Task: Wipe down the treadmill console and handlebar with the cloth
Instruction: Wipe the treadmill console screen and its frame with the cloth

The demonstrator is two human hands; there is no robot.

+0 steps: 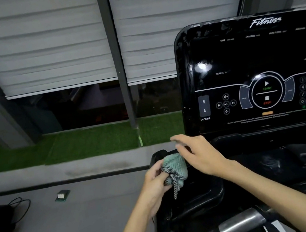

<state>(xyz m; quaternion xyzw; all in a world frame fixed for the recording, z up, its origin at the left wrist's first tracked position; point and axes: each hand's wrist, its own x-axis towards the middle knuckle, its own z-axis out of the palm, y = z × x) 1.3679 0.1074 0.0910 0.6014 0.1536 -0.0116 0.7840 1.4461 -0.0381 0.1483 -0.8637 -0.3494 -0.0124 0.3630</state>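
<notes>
Left hand [154,178] is clamped on the bunched cloth [175,167], right hand [196,153] hovers open over it; looks soft and light, so I'd grab a fat wad.

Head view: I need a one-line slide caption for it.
Left hand grips a bunched green cloth beside the treadmill console; open right hand hovers above it.

The black treadmill console [257,70] looks like glossy, smudged plastic, the bunched pale-green cloth [175,167] is a textured knit with checked edging, and the silver handlebar section [241,222] looks like dull brushed metal.
</notes>
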